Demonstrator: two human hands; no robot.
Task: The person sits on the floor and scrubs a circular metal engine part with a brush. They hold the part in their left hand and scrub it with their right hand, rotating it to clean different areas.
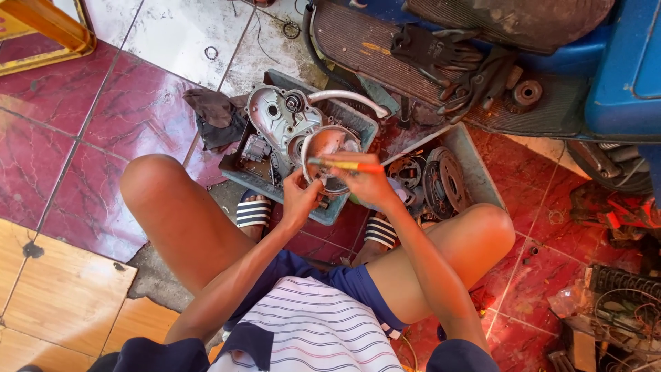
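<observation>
I squat over a grey tray point(348, 114) on the floor. My left hand point(300, 199) grips the lower edge of a round metal engine part point(326, 145) and holds it tilted above the tray. My right hand point(368, 183) is closed around a thin orange-handled tool point(346, 165), which lies across the face of the round part with its tip pointing left. A grey engine cover point(279, 120) with gears rests in the tray just behind the round part. A curved metal pipe point(348, 98) lies along the tray's far side.
A second tray point(475, 165) on the right holds clutch plates and round parts. A dark rag point(215, 114) lies left of the trays. A blue scooter point(620, 69) with dark gloves point(451, 62) on its footboard stands at the top right. Wires and scrap point(620, 310) sit at the lower right.
</observation>
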